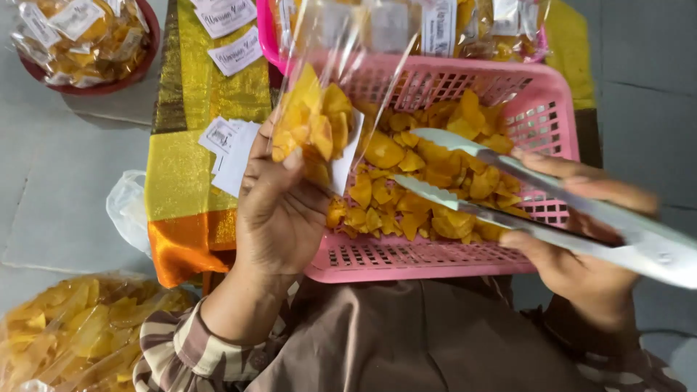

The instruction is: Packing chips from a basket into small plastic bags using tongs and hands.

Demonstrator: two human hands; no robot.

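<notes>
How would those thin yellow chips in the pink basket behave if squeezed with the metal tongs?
The thin yellow chips look dry and curled, so they would probably snap under a hard squeeze. They seem light, lying loosely heaped in the pink plastic basket. The smooth metal tongs, held open, might let single chips slip.

Brown-and-cream striped sleeves (170, 348), seemingly taupe lap cloth (406, 341).
</notes>
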